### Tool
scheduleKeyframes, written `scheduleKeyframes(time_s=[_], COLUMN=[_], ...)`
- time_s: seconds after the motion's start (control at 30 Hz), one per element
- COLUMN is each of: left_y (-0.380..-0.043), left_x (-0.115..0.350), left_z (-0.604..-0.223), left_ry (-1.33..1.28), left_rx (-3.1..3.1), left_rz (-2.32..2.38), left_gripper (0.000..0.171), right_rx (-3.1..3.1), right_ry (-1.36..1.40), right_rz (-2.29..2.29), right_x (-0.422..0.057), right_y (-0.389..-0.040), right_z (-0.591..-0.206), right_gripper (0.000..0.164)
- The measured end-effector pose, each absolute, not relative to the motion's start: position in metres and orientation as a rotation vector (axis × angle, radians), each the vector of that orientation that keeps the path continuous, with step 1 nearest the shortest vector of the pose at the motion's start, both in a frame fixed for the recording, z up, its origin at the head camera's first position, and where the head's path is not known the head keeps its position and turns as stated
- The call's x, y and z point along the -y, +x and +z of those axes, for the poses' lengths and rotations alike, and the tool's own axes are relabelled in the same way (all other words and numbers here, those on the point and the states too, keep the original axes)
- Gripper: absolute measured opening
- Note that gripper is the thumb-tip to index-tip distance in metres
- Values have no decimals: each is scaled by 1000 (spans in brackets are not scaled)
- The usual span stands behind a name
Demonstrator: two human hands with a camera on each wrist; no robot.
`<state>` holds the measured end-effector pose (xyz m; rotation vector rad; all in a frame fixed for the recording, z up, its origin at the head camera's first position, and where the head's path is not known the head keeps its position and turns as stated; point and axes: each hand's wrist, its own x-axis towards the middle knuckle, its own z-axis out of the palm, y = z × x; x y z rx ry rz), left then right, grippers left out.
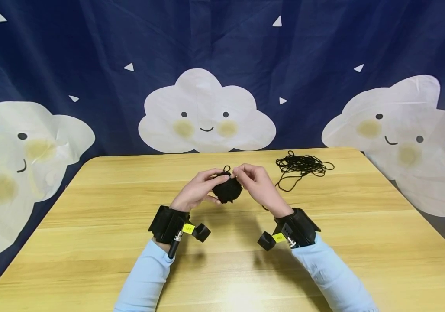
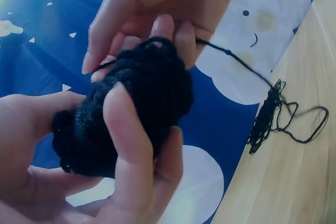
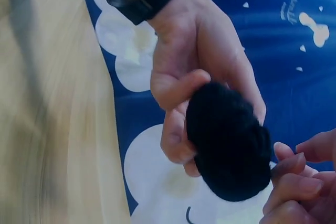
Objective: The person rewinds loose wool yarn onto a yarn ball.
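Head view shows me the left hand (image 1: 196, 190) clamped round the ball (image 1: 228, 190) above the table (image 1: 222, 255), likely steadying it; the right hand (image 1: 261, 186) pinches the strand (image 2: 227, 52), apparently for tension, the loose pile (image 1: 302, 164) lying beyond, right, free to feed, I judge.

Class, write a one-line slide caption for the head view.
Left hand holds a black yarn ball; right hand pinches at its edge; loose yarn lies farther back on the table.

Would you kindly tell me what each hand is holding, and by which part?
The left hand grips the black yarn ball around its sides; the right hand appears to pinch the yarn strand close to the ball.
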<state>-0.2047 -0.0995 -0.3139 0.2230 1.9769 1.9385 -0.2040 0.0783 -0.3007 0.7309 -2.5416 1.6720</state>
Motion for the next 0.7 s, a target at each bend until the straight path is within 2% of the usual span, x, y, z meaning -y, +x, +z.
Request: scheduleKeyframes(time_s=[0.4, 0.5, 0.7], left_y=[-206, -206, -206], left_x=[100, 100, 101], left_z=[-314, -313, -311], left_ry=[132, 109, 51], left_rx=[-1962, -1967, -1904], left_rz=[2186, 2231, 2295], left_gripper=[35, 39, 59], right_rx=[2542, 2563, 2633], right_ry=[1033, 1087, 1147], right_rz=[1579, 1594, 1666], right_x=[-73, -73, -74], right_y=[-191, -192, -194], right_z=[-301, -304, -309], right_gripper=[19, 19, 21])
